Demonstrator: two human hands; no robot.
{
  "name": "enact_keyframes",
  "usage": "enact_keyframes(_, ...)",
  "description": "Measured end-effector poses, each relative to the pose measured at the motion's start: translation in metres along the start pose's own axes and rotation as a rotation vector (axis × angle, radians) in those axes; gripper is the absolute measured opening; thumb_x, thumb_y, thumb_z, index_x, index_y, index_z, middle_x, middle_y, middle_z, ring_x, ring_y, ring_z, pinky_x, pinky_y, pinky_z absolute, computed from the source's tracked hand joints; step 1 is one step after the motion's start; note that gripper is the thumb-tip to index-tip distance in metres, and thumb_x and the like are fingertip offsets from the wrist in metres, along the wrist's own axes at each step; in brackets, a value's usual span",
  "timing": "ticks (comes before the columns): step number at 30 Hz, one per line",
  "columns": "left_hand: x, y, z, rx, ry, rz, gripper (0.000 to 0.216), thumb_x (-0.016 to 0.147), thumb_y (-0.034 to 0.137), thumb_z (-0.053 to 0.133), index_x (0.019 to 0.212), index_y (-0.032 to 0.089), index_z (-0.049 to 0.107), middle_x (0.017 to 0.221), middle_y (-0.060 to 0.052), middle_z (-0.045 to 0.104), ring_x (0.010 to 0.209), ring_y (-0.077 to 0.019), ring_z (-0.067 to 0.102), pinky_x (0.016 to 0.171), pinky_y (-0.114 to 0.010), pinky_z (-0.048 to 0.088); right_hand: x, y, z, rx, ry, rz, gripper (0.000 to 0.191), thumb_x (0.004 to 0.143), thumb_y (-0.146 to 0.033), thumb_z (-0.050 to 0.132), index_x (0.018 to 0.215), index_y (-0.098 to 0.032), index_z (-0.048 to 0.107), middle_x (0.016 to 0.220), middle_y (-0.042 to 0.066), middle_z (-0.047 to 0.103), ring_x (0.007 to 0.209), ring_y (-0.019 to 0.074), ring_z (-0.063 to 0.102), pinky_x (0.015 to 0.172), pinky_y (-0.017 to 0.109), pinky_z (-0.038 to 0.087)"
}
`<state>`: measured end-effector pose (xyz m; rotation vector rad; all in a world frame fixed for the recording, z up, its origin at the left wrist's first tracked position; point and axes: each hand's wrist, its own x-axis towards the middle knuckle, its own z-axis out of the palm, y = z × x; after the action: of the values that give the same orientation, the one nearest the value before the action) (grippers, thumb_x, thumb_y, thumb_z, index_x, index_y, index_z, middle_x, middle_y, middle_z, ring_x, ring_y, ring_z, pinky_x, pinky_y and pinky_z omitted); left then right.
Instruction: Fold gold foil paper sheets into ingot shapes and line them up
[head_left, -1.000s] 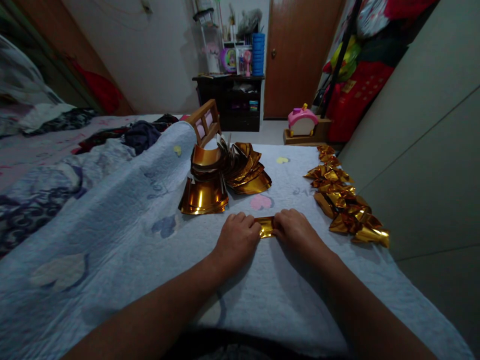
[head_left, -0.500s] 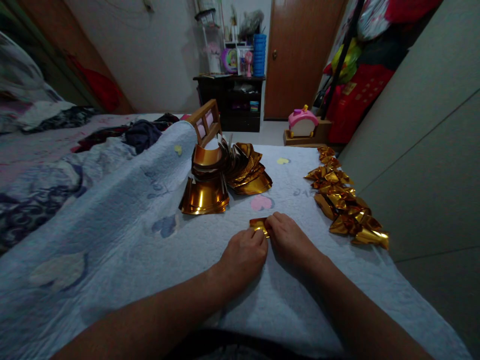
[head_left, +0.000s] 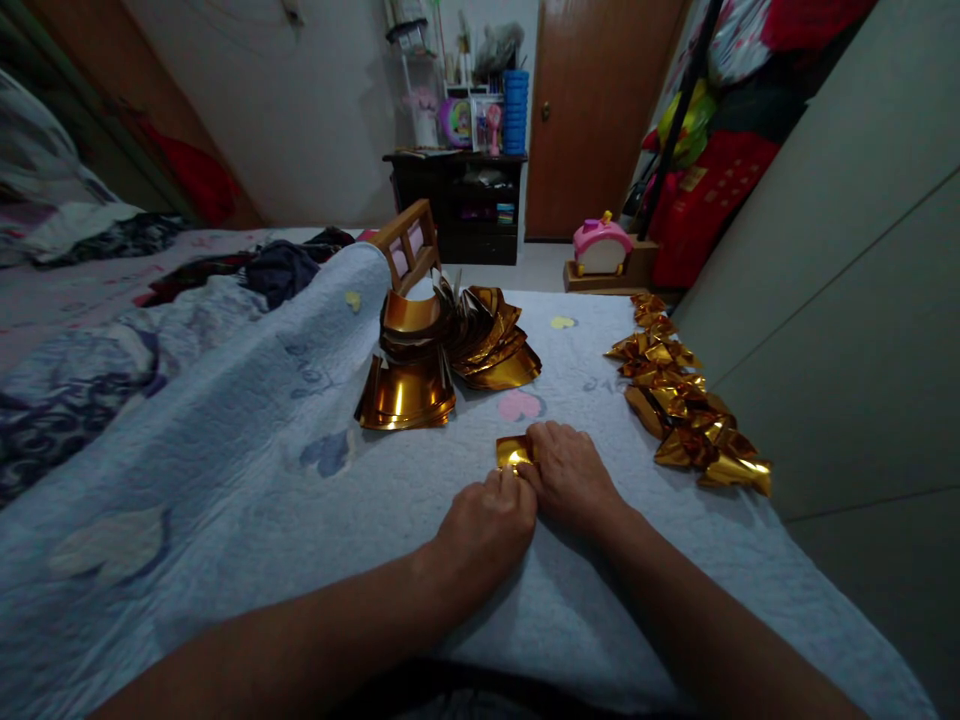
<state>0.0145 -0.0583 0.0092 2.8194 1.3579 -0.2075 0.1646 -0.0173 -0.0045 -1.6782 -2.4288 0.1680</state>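
Observation:
A small sheet of shiny gold foil paper (head_left: 513, 450) lies on the bed cover, partly hidden beneath my fingers. My left hand (head_left: 489, 515) is closed on its near edge, fingers curled. From the right, my right hand (head_left: 570, 470) grips the other side of the sheet, its fingers bent over it and touching those of the left. Beyond the hands is a pile of curved gold foil sheets (head_left: 411, 390), stacked in loose bundles. Over to the right runs a row of folded gold foil pieces (head_left: 679, 400).
A light blue quilted cover (head_left: 360, 560) lies under everything. Its left side rises over a ridge towards crumpled clothes (head_left: 281, 270). A wooden headrest-like frame (head_left: 409, 245) stands behind the pile. A pink toy (head_left: 602, 247) sits past the far edge, and a pale cabinet (head_left: 847, 330) borders the right.
My right hand has flattened and shifted over the sheet, and my left hand has drawn slightly nearer to me. More of the sheet's gold face shows. The view has moved slightly.

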Motion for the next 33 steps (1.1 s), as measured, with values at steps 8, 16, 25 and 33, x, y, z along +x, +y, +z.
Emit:
enact_keyframes(8,-0.001,0.002,-0.003,-0.005,-0.014,-0.011,0.033,0.094,0.005,0.044,0.123,0.008,0.059,0.109,-0.019,0.068,0.094,-0.0286,0.069,0.069,-0.039,0.062,-0.005,0.016,-0.006,-0.033,-0.004,0.058,0.047,0.093,-0.042,0.06,0.136,-0.025,0.054,0.116,0.012,0.06,0.103,0.0309,0.051,0.082,0.039,0.031)
enact_keyframes(16,0.001,0.001,-0.004,0.002,-0.059,-0.018,0.028,0.09,0.001,0.046,0.111,0.007,0.064,0.102,-0.017,0.068,0.091,-0.0276,0.068,0.069,-0.038,0.061,-0.009,0.04,-0.011,-0.049,-0.05,0.081,0.056,0.09,-0.038,0.064,0.144,-0.03,0.051,0.123,0.012,0.058,0.104,0.0308,0.052,0.083,0.04,0.033)
enact_keyframes(25,0.001,0.003,0.001,0.092,0.018,0.018,0.026,0.091,0.004,0.048,0.11,0.009,0.065,0.098,-0.014,0.068,0.087,-0.0258,0.067,0.067,-0.036,0.061,-0.008,0.048,-0.013,-0.028,-0.105,0.097,0.059,0.09,-0.033,0.061,0.147,-0.026,0.047,0.128,0.014,0.058,0.11,0.0332,0.052,0.087,0.042,0.036)
enact_keyframes(33,0.006,0.001,0.005,0.086,0.079,0.046,0.028,0.094,0.009,0.049,0.119,0.009,0.063,0.098,-0.012,0.065,0.088,-0.0277,0.064,0.064,-0.04,0.06,-0.007,0.04,-0.016,0.117,0.005,0.1,0.052,0.095,-0.037,0.05,0.141,-0.013,0.045,0.131,0.018,0.056,0.116,0.0328,0.05,0.097,0.044,0.035)
